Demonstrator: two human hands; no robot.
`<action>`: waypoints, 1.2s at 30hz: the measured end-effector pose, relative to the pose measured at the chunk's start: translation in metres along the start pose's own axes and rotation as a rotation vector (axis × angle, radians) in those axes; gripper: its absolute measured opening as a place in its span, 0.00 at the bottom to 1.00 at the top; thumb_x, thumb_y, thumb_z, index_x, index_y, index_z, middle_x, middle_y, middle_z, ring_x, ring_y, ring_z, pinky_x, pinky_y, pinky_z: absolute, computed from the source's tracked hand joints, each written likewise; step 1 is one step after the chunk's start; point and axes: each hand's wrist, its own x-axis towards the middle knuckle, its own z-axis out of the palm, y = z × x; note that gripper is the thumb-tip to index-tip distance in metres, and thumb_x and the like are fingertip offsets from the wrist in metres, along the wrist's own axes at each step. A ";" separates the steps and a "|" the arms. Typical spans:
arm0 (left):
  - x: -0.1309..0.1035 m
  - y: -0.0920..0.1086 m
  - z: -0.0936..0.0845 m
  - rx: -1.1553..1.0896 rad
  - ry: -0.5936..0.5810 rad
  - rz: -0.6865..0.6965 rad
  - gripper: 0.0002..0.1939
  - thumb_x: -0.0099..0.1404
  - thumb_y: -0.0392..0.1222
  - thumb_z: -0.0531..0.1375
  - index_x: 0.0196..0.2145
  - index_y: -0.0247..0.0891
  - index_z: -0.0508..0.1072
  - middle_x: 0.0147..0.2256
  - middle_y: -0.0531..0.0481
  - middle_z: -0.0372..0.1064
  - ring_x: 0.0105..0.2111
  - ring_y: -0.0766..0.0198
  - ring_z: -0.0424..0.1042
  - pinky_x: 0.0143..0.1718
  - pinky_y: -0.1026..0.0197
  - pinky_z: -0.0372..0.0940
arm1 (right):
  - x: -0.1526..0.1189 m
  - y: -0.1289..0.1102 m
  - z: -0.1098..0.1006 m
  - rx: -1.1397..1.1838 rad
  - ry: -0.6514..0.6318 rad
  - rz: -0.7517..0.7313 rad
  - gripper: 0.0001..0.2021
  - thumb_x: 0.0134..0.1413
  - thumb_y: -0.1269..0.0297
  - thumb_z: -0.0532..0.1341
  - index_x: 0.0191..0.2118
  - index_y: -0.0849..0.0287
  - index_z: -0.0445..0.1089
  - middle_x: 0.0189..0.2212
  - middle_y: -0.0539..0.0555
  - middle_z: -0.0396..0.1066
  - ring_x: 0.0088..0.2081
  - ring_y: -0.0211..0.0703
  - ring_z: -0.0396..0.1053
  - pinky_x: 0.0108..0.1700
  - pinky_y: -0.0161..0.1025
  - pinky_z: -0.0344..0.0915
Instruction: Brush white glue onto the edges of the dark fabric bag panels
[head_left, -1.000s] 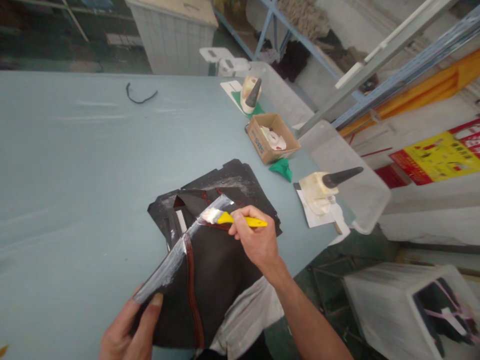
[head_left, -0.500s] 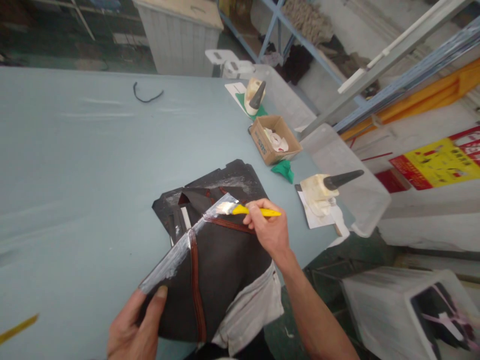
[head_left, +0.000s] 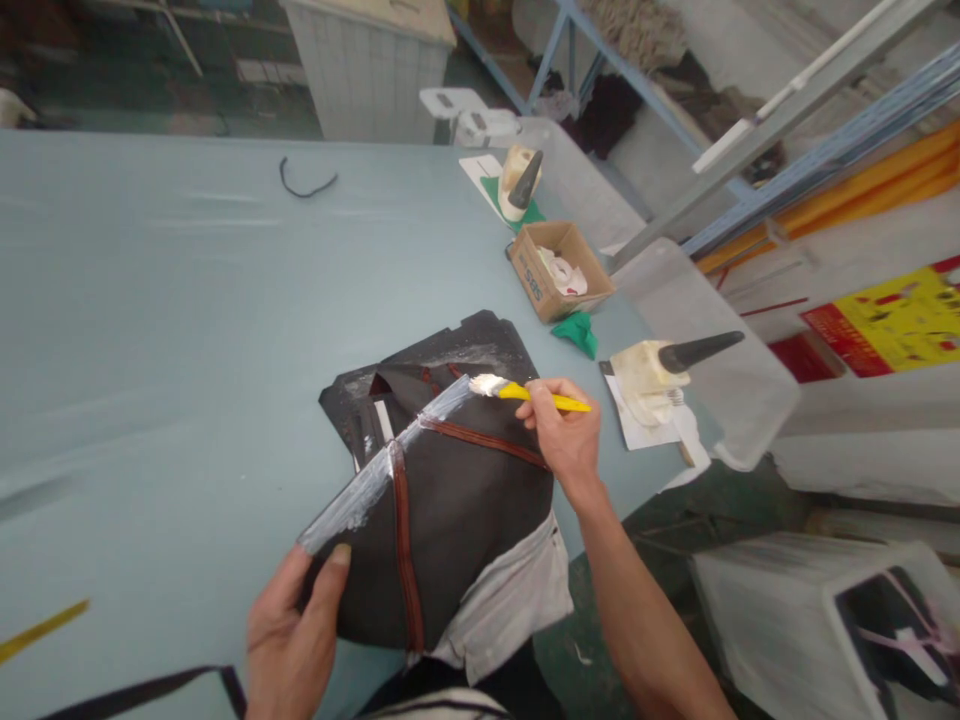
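Note:
My left hand (head_left: 296, 615) pinches the near-left corner of a dark brown leather-like panel (head_left: 465, 520), thumb on top. Reddish-brown stitched strips (head_left: 405, 545) cross the panel, and wet white glue coats a band along its left edge. In my right hand (head_left: 564, 435) is a yellow-handled brush (head_left: 551, 400). Its white-loaded bristles are at the far end of the glued band. Beneath the panel lies a black board (head_left: 480, 340) with white smears. Pale cloth (head_left: 517, 600) hangs out under the panel's near side.
A glue pot with a black cone (head_left: 652, 370) stands on white card at the right. Beyond it are a green scrap (head_left: 576, 333), a cardboard box (head_left: 562, 270) and a second pot (head_left: 519, 185). A black cord (head_left: 307, 190) lies on the blue-grey table (head_left: 187, 330). Clear bins line the right edge.
The brush has moved up and right along the band to its far end, extending the white coat. My left hand keeps its hold on the corner. The view has shifted slightly.

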 end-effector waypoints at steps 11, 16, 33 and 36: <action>0.000 0.006 0.002 -0.051 -0.074 0.051 0.29 0.57 0.61 0.61 0.47 0.36 0.82 0.45 0.43 0.82 0.48 0.44 0.78 0.53 0.47 0.71 | -0.041 -0.009 0.021 0.120 -0.171 -0.008 0.14 0.60 0.54 0.62 0.31 0.59 0.74 0.19 0.49 0.74 0.18 0.36 0.68 0.23 0.32 0.67; -0.001 0.006 0.003 -0.065 -0.095 0.107 0.27 0.60 0.59 0.61 0.46 0.36 0.82 0.43 0.44 0.82 0.44 0.47 0.79 0.48 0.50 0.72 | -0.068 -0.026 0.017 0.053 -0.246 -0.138 0.12 0.65 0.59 0.60 0.32 0.57 0.74 0.19 0.48 0.74 0.18 0.37 0.70 0.23 0.31 0.66; -0.011 0.007 0.005 -0.166 -0.159 0.165 0.25 0.64 0.54 0.59 0.50 0.35 0.81 0.45 0.44 0.82 0.45 0.49 0.79 0.49 0.51 0.72 | -0.066 -0.071 0.013 -0.413 -0.556 -1.004 0.10 0.68 0.71 0.58 0.33 0.59 0.72 0.26 0.49 0.78 0.25 0.37 0.73 0.32 0.37 0.63; -0.012 0.008 0.004 -0.172 -0.159 0.163 0.24 0.64 0.54 0.59 0.49 0.35 0.81 0.44 0.45 0.82 0.44 0.49 0.78 0.49 0.52 0.72 | -0.071 -0.076 0.007 -0.443 -0.672 -0.977 0.11 0.69 0.71 0.57 0.33 0.58 0.72 0.25 0.47 0.76 0.24 0.36 0.70 0.32 0.38 0.62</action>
